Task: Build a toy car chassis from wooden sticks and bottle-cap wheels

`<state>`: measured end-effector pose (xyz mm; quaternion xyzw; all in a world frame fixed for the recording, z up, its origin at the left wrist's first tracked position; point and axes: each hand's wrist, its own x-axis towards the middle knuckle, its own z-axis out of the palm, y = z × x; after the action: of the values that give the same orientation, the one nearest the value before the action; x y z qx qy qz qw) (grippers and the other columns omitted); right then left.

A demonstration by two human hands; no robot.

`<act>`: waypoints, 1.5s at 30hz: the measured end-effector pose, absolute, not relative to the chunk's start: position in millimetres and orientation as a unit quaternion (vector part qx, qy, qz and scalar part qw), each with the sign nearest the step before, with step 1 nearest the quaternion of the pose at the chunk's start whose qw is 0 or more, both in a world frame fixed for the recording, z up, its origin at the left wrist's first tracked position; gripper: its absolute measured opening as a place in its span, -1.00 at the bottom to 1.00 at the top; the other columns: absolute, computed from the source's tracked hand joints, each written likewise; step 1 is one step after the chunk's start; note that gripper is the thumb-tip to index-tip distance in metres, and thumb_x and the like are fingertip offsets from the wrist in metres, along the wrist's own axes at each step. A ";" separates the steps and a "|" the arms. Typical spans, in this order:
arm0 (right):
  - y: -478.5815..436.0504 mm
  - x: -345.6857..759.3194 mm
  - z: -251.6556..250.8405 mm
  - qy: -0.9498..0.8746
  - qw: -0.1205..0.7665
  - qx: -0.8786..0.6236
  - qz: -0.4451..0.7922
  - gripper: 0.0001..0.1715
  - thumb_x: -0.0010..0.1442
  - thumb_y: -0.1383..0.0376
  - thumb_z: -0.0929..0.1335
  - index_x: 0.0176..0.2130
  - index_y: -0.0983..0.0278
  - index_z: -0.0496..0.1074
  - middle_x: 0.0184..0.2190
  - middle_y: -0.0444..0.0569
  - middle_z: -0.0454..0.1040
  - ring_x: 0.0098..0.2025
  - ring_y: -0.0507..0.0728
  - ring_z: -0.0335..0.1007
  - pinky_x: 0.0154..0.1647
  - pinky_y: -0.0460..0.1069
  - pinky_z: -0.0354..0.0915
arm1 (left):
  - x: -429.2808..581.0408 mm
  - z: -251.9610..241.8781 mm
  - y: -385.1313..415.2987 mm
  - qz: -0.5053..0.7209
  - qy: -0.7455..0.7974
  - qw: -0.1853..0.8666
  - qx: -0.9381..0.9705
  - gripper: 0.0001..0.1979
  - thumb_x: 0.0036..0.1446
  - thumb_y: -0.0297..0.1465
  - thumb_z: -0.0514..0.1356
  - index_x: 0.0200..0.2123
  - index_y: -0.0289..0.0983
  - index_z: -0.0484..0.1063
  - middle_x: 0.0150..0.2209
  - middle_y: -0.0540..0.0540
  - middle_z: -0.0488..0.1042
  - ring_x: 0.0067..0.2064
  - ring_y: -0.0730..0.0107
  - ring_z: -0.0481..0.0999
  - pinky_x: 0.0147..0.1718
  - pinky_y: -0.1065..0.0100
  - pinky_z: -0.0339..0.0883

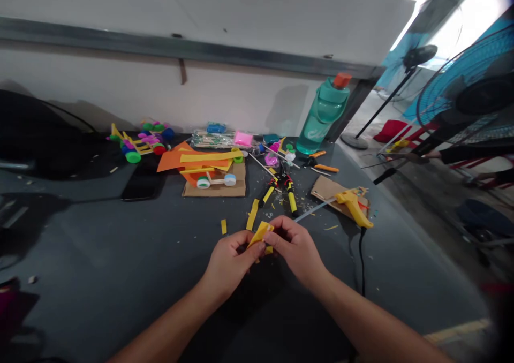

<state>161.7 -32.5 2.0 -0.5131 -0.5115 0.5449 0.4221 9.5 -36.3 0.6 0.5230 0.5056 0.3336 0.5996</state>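
My left hand (229,258) and my right hand (296,248) meet near the middle of the dark table, both pinching a small yellow strip (260,233) that looks like paper or foam. The left fingers grip its lower end and the right fingertips its upper right edge. Just beyond it lies another yellow strip (252,214), with a smaller yellow piece (224,226) to the left. Past my hands rest pliers with black and yellow handles (291,194). To the right a yellow glue gun (352,205) lies on a piece of cardboard (324,189).
Orange sheets (171,160) and cardboard (214,189) with a small bottle-cap-wheeled piece lie further back, beside a phone (140,183). A teal bottle (321,119) stands at the back right, near orange-handled cutters (326,167). The glue gun's cord (362,261) runs toward the front edge. Fans stand beyond the table.
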 end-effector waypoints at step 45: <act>-34.7 162.2 -1.4 -0.429 0.446 -0.481 0.621 -0.72 0.01 0.15 0.43 -0.46 0.28 0.34 -0.60 -0.18 0.40 -0.59 -0.02 0.28 -0.58 -0.12 0.16 | 5.5 3.1 -33.0 0.329 0.431 0.735 0.408 -0.76 0.05 -0.27 0.18 -0.44 -0.35 0.48 -0.50 -0.05 0.47 -0.52 0.50 0.38 -0.58 0.47 0.30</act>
<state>162.2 -34.7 -1.4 -0.4805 -0.4292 0.6213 0.4460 5.5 -33.0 3.1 0.4079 0.4306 0.3293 0.7347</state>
